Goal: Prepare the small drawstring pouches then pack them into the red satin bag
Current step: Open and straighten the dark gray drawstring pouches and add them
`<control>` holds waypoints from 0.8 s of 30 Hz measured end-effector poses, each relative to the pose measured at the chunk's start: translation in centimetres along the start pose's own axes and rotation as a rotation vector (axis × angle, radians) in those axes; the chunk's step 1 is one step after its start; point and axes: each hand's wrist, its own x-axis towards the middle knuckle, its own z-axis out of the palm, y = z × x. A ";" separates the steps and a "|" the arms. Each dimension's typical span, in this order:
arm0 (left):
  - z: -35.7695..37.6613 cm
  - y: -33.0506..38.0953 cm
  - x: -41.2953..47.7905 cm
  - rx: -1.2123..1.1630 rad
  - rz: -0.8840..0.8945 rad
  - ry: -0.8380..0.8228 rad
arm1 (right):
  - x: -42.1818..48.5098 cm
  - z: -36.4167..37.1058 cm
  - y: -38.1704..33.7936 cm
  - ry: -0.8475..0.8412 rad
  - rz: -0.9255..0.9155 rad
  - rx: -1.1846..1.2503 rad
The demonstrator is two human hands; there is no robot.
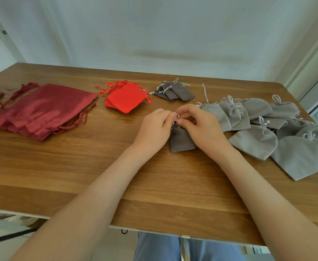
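Note:
A small dark grey drawstring pouch (181,141) lies on the wooden table (79,176) near its middle. My left hand (155,127) and my right hand (199,125) meet at its neck, and both pinch its pale drawstring. A stack of dark red satin bags (41,110) with cord ties lies at the left. Bright red small pouches (125,97) are piled behind the middle. Several more small dark grey pouches (175,90) lie just right of them.
Several larger light grey pouches (267,129) with white strings spread over the right side of the table, up to its right edge. A pale wall stands behind the table. The table's front edge is close to my lap.

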 end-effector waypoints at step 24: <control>-0.8 0.4 -0.5 -0.411 -0.151 0.061 | 0.3 -0.5 -0.8 0.033 -0.030 0.318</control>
